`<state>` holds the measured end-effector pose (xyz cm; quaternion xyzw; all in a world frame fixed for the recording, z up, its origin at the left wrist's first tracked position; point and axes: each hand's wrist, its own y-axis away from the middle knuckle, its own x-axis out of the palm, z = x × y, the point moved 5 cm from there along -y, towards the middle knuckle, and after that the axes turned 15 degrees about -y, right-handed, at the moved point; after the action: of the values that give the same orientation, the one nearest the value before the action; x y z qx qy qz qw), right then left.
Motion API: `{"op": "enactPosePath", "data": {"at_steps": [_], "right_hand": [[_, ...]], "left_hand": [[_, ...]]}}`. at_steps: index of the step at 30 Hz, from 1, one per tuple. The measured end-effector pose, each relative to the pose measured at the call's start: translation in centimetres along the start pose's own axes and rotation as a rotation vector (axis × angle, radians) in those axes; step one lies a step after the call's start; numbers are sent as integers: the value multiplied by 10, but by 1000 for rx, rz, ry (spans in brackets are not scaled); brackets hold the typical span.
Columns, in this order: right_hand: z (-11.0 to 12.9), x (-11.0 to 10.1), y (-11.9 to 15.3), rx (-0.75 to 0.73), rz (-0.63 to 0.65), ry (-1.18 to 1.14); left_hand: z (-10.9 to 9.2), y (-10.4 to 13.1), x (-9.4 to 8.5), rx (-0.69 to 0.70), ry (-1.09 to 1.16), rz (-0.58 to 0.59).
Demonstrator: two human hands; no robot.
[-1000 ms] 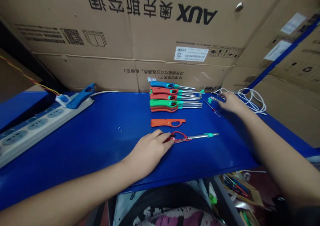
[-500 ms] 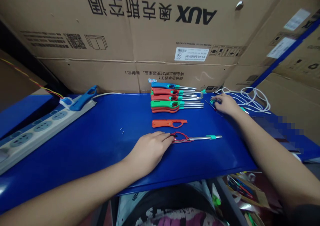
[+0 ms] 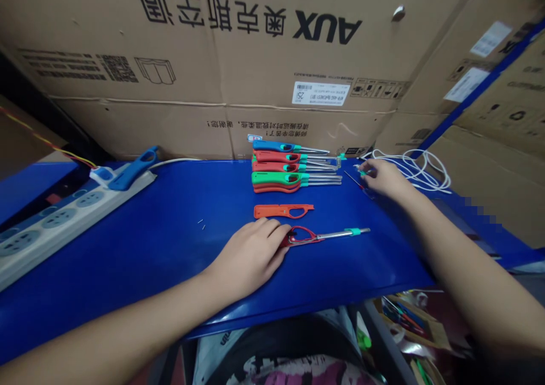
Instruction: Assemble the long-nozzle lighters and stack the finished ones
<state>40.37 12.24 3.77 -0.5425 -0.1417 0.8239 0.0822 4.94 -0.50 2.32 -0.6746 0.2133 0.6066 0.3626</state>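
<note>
My left hand (image 3: 255, 243) is closed over the handle of a red long-nosed lighter (image 3: 304, 235), which lies on the blue table with its metal tube pointing right. A teal sleeve (image 3: 352, 232) sits near the tube's tip. Just beyond that hand lies an orange lighter handle half (image 3: 279, 210). Farther back, several assembled blue, red and green lighters (image 3: 272, 178) are stacked. My right hand (image 3: 385, 176) is at the table's back right, thumb and fingers pinched at a small teal part (image 3: 363, 173). A thin screwdriver-like rod (image 3: 353, 180) lies beside its fingertips.
A white power strip (image 3: 63, 217) runs along the left, with a blue lighter handle piece (image 3: 138, 169) on it. Two tiny metal pins (image 3: 201, 224) lie on the table. A coiled white cable (image 3: 426, 172) is behind my right hand; a cardboard wall (image 3: 191, 101) closes the back.
The whole view has shifted slightly. My left hand stays on the red lighter, and my right hand has moved only slightly among the small parts at the back right.
</note>
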Motion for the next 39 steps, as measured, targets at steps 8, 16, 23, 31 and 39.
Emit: {"op": "enactPosePath", "data": {"at_steps": [8, 16, 23, 31, 39], "right_hand": [[98, 17, 74, -253, 458, -418], [88, 19, 84, -231, 424, -321], [127, 23, 105, -262, 365, -477], [166, 38, 119, -553, 411, -434], [169, 48, 123, -549, 405, -586]], "left_hand": [[5, -3, 7, 8, 133, 20], [11, -1, 8, -40, 265, 49], [12, -2, 7, -57, 333, 45], [13, -3, 9, -82, 350, 100], [11, -2, 8, -88, 347, 119]]}}
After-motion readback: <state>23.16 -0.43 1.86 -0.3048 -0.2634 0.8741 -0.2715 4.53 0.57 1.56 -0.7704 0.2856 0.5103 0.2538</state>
